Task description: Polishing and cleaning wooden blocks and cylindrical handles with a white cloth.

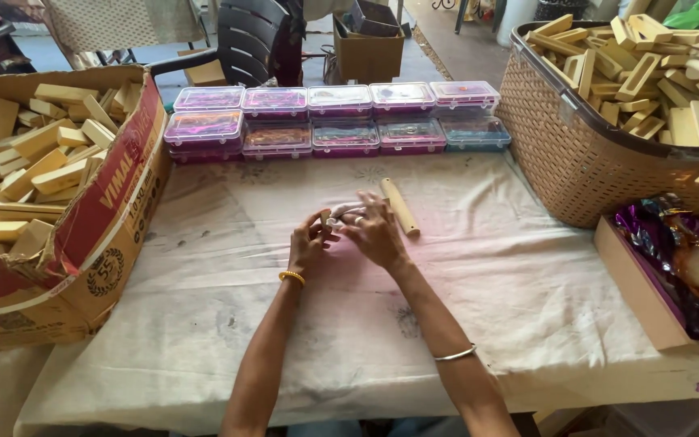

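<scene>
While both hands pinch a small pale piece [335, 220], a wooden stick [399, 206] lies beside.

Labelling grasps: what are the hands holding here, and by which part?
Both hands, left hand and right hand, pinch a small pale object between their fingertips; what it is can't be told. The wooden stick lies unheld.

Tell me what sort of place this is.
Probably a small packing workshop. A cardboard box and a woven basket hold many pale wooden pieces, rows of clear-lidded plastic cases line the cloth-covered table, and both hands work there.
</scene>
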